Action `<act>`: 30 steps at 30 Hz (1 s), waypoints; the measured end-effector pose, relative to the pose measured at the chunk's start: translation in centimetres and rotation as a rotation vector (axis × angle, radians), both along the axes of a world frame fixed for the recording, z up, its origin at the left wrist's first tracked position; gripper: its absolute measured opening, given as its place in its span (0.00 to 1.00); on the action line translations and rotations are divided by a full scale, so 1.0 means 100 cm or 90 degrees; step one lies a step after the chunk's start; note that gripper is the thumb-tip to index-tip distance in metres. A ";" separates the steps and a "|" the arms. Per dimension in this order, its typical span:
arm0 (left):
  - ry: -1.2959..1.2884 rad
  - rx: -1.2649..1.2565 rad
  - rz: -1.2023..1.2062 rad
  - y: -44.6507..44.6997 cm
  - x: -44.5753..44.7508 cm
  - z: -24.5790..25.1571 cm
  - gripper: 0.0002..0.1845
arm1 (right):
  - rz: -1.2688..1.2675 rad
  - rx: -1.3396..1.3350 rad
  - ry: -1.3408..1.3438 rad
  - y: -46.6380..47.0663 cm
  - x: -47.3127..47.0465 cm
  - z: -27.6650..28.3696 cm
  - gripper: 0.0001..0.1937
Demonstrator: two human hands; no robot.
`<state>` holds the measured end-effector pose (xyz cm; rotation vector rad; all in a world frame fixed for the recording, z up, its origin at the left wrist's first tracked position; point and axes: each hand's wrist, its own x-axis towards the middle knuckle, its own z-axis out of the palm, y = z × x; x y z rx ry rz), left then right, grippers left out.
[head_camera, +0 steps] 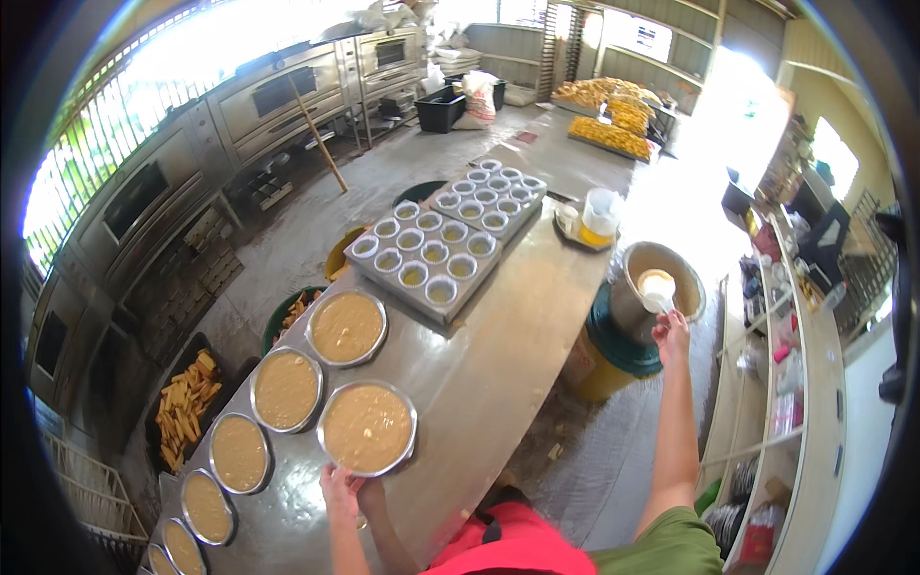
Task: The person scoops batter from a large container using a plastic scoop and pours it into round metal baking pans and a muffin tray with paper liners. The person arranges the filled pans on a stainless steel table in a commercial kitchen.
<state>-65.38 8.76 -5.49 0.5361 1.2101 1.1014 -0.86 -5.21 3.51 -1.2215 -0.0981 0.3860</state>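
My left hand (341, 492) has its fingers on the near rim of a round metal pan (367, 429) filled with light brown batter. My right hand (671, 336) is stretched out to the right and grips the handle of a white scoop (656, 287). The scoop is over the mouth of a deep metal pot (632, 309), with pale batter on it. Under the pot is a yellow bucket with a green lid (622, 353). More batter-filled round pans (287, 390) line the far-left edge of the metal table (474, 374).
Two muffin trays with paper liners (424, 251) lie farther up the table. Beyond them stands a clear jug of yellow liquid (600, 217). Deck ovens (237, 122) run along the left. Shelves (762, 388) are at right. A crate of bread sticks (188, 406) sits beside the table.
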 end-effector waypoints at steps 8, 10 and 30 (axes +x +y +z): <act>-0.024 0.009 0.176 -0.030 0.048 0.016 0.20 | 0.034 0.033 -0.148 0.145 0.160 0.028 0.09; -0.026 0.021 0.200 -0.035 0.058 0.022 0.21 | 0.071 -0.043 -0.209 0.191 0.186 0.032 0.10; -0.009 0.071 0.618 -0.174 0.037 0.069 0.19 | 0.898 -0.106 -0.269 0.309 -0.215 -0.045 0.08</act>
